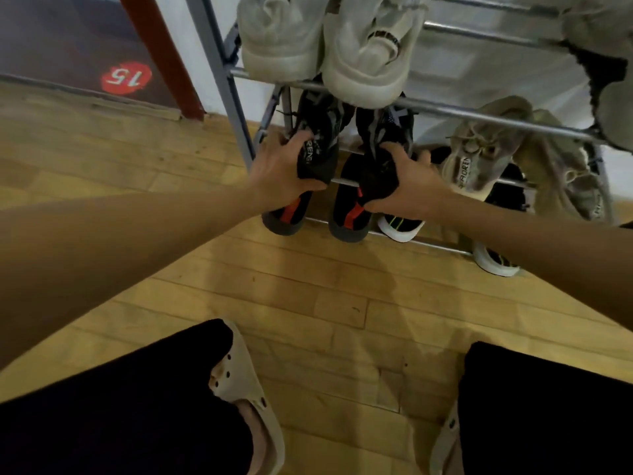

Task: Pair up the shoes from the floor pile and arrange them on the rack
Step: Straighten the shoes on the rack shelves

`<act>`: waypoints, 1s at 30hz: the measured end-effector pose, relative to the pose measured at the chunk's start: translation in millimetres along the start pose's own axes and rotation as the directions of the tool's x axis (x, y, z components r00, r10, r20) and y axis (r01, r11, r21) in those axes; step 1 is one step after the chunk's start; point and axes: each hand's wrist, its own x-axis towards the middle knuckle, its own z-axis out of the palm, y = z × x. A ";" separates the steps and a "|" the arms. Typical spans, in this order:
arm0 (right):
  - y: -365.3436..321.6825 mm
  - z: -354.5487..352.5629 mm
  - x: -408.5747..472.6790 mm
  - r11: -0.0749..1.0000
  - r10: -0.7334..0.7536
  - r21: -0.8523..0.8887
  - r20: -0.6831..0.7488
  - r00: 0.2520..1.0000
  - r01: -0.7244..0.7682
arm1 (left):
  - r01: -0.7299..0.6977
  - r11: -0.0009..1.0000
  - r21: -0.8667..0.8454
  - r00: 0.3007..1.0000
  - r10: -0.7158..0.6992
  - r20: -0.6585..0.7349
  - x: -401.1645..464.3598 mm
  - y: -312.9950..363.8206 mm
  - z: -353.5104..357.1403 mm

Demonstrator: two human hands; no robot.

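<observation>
"REENS" heel tab [309, 153], red "15" sticker [126, 78]

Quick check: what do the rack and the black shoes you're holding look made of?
Rack: looks like metal tubing with a dull grey sheen along the rails. Black shoes, one in the left hand and one in the right hand: apparently soft knit fabric, matte; it bends at the heels.

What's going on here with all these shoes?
A person is putting shoes away on a metal shoe rack. The left hand grips the heel of one black sneaker and the right hand grips its partner, setting the pair side by side on the middle shelf. A pale pair sits on the shelf above, a beige pair lies to the right, and black shoes with red tabs sit on the bottom shelf.
</observation>
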 end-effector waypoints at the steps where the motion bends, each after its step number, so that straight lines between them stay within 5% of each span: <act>1: 0.9 0.4 0.4 1.000 -0.009 -0.011 -0.027 1.000 0.008 | -0.018 1.000 0.002 1.000 0.018 0.015 2.0 -2.1 -1.3; 11: -41.7 28.1 -11.0 0.997 -0.047 0.040 -0.310 0.950 0.063 | 0.050 0.998 0.032 0.996 -0.047 -0.073 -3.7 8.9 8.2; 27: -64.7 37.5 -2.1 0.997 -0.042 -0.073 -0.300 0.953 0.021 | 0.119 0.987 0.109 0.992 -0.114 -0.053 -13.7 7.8 -17.0; 30: -58.5 30.7 -11.9 0.995 -0.083 -0.079 -0.268 0.960 0.064 | 0.082 0.983 0.167 0.987 -0.057 -0.148 -28.1 19.5 -19.2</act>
